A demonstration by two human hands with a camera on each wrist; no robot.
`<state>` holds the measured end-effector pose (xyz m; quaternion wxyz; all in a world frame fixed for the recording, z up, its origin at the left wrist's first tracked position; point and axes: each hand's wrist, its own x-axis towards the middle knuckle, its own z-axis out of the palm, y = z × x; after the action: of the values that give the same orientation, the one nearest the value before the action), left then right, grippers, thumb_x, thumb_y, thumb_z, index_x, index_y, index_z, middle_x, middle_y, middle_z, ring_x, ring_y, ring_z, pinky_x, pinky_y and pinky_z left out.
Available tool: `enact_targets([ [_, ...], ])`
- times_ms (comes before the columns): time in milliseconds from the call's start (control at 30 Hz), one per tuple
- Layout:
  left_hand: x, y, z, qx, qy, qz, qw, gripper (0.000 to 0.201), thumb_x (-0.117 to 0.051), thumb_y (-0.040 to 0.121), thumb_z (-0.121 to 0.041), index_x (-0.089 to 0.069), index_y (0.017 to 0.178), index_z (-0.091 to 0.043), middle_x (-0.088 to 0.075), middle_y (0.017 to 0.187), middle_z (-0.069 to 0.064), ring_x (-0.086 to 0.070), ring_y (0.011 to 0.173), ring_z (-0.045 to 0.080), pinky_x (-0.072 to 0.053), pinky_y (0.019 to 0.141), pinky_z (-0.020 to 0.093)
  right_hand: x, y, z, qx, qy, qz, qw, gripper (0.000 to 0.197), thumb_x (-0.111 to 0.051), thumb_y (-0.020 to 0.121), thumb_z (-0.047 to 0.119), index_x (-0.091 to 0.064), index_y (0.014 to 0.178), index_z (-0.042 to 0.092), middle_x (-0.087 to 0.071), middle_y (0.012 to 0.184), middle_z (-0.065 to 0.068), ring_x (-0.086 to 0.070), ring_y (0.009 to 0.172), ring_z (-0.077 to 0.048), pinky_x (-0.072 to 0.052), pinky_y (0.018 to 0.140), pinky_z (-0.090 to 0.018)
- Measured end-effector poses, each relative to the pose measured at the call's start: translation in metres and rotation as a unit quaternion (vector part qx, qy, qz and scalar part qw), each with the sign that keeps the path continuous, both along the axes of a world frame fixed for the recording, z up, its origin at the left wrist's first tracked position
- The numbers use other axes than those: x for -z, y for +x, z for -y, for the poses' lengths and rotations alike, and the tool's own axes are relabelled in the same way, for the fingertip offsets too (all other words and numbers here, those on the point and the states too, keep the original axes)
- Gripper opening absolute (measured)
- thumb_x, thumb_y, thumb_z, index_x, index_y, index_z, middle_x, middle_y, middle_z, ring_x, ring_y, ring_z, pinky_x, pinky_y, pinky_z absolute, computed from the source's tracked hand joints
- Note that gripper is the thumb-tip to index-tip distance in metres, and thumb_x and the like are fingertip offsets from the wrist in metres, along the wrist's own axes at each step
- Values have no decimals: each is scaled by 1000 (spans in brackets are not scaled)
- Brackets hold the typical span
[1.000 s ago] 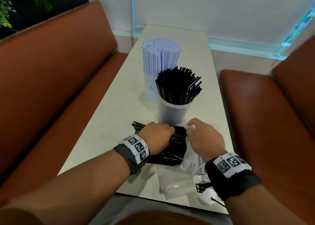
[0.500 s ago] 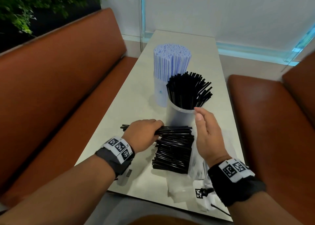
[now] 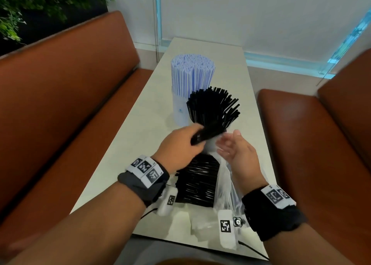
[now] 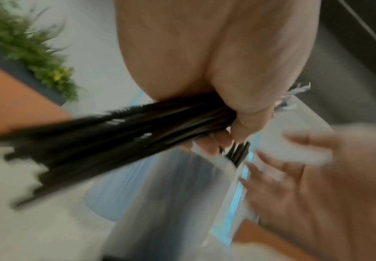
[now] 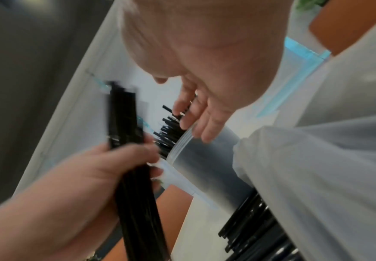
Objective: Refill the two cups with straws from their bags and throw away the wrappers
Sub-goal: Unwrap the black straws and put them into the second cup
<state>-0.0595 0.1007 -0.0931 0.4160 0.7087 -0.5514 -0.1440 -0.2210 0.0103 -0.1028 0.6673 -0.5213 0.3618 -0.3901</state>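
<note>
Only the right wrist view shows the right hand (image 5: 205, 98) with straight fingers touching the cup (image 5: 205, 159) rim. The left hand (image 3: 178, 146), its grip clamped round a bundle of black straws (image 3: 208, 134), hovers just beside that cup, above the bench (image 3: 120, 164).

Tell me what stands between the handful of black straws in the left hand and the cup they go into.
The clear plastic cup is already crowded with upright black straws. The left hand grips the black straw bundle beside it; the open right hand hovers near the rim.
</note>
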Motion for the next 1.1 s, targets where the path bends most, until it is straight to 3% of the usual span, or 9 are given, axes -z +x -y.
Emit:
enact_targets([
  [67,-20,-5,1,-11,-111,-184,977,14,-69,87,-28,-64,95,-39,-69,83,-10,-67,80,10,-54,79,24,3,2,-1,-19,108,-14,994,49,-46,103,51,-70,104,9,-75,95,-11,-71,100,-28,-57,86,-38],
  [133,-39,-12,4,4,-204,-303,931,15,-70,87,-18,-66,90,-32,-68,80,-4,-69,78,19,-56,81,32,5,6,-4,-37,178,-10,983,58,-44,101,57,-66,114,5,-75,104,-15,-71,104,-30,-56,91,-41],
  [333,-61,-20,18,18,-321,-493,808,16,-64,90,2,-59,94,-13,-59,75,7,-61,70,23,-53,79,38,-11,10,-6,-37,246,83,965,69,-38,101,63,-57,131,4,-66,127,-21,-68,114,-32,-47,107,-50],
  [567,-48,-33,26,-14,-278,-519,808,16,-63,91,3,-57,96,-11,-59,74,7,-61,70,23,-55,79,38,-13,11,-1,-71,221,82,969,69,-38,101,62,-61,124,1,-63,131,-24,-67,114,-33,-47,107,-51],
  [700,-47,-37,27,-23,-248,-519,818,15,-61,93,2,-55,98,-11,-60,74,11,-61,71,26,-58,77,43,-10,11,-4,-141,124,41,981,62,-42,102,54,-63,126,0,-64,128,-25,-61,123,-35,-44,109,-56],
  [767,-47,-33,27,-30,-255,-533,806,15,-61,92,2,-54,98,-11,-60,73,9,-61,68,24,-58,73,40,-9,9,-3,-134,-30,-13,990,34,-57,95,37,-68,117,13,-71,117,-12,-66,111,-22,-50,98,-48],
  [900,-44,-34,24,-23,-235,-527,816,13,-63,90,-1,-56,96,-11,-61,74,9,-62,70,24,-56,75,38,-6,8,-3,-217,-232,-173,932,44,-73,83,39,-54,123,46,-72,107,17,-68,97,-2,-55,85,-28],
  [1000,-44,-34,22,-26,-232,-527,817,20,-67,85,-3,-57,98,-13,-64,76,8,-65,70,23,-57,78,39,-3,11,-5,-171,-297,-282,896,9,-61,87,46,-56,92,41,-65,72,16,-57,55,-2,-42,51,-17],
  [1100,-48,-23,20,-29,-255,-524,812,27,-73,82,-6,-59,104,-15,-66,85,10,-68,76,26,-57,80,38,0,9,-5,-152,-315,-317,882,6,-57,90,43,-51,89,42,-63,72,21,-56,56,-4,-38,47,-16],
])
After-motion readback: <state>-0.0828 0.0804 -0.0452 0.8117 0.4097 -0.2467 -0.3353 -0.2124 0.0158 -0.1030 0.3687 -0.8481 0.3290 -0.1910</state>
